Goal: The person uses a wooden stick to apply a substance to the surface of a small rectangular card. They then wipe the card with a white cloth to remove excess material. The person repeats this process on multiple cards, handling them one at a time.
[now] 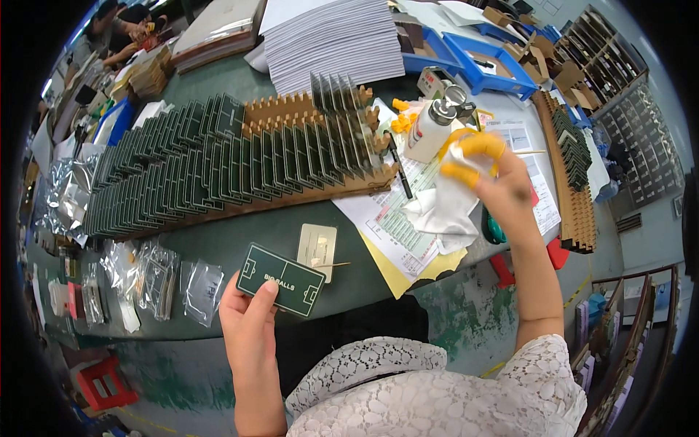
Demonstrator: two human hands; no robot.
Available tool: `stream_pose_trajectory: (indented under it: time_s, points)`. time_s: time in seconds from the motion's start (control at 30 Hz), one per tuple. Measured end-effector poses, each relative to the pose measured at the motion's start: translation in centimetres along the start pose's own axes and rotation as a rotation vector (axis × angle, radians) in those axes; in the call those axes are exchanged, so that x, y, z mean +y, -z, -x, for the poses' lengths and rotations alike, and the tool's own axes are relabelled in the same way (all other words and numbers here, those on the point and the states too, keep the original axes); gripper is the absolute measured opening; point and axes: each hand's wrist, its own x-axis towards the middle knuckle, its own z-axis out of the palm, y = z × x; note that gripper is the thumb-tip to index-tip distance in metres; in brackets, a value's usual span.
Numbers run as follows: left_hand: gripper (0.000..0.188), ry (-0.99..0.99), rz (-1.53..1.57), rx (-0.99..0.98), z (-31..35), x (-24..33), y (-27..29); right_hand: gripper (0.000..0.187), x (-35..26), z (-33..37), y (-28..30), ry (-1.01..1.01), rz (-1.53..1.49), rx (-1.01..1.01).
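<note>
My left hand (250, 320) pinches a dark green card (282, 281) with white pitch-like lines, its thumb on the card's face. Yellow finger covers sit on the fingers of my right hand (504, 178), which is slightly blurred. Those fingers are closed on a white cloth (445, 211) that hangs down over papers (393, 226). Behind the cloth is a white bottle (431, 132) with a metal top. On the table just beyond the green card lies a pale card (317, 242), with a thin wooden stick (338, 264) across its edge.
Long notched racks (284, 109) hold rows of green cards (218, 164) upright. A tall paper stack (331, 44) and blue trays (495, 69) stand at the back. Clear plastic bags (202, 291) lie at the left front. Another card rack (575, 211) is at the right.
</note>
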Motion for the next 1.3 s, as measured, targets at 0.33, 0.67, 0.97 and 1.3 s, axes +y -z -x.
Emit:
stream_pose_trajectory:
  time_s: [0.33, 0.67, 0.97, 1.3]
  points:
    - [0.02, -0.024, 0.042, -0.008, 0.6, 0.7, -0.1, 0.023, 4.1, -6.0, 0.1, 0.54, 0.928, 0.096]
    - [0.013, -0.017, 0.013, -0.001, 1.0, 1.0, -0.9, 0.03, -1.6, -1.7, -1.6, 0.592, 0.808, 0.123]
    - [0.012, 0.008, 0.03, -0.05, 1.3, 1.6, -2.1, 0.016, -6.2, 4.4, -5.7, 0.954, 0.493, -0.126]
    - [0.011, 0.006, 0.016, -0.051, 1.6, 1.7, -1.8, 0.012, -6.3, 4.4, -7.3, 0.998, 0.425, -0.118]
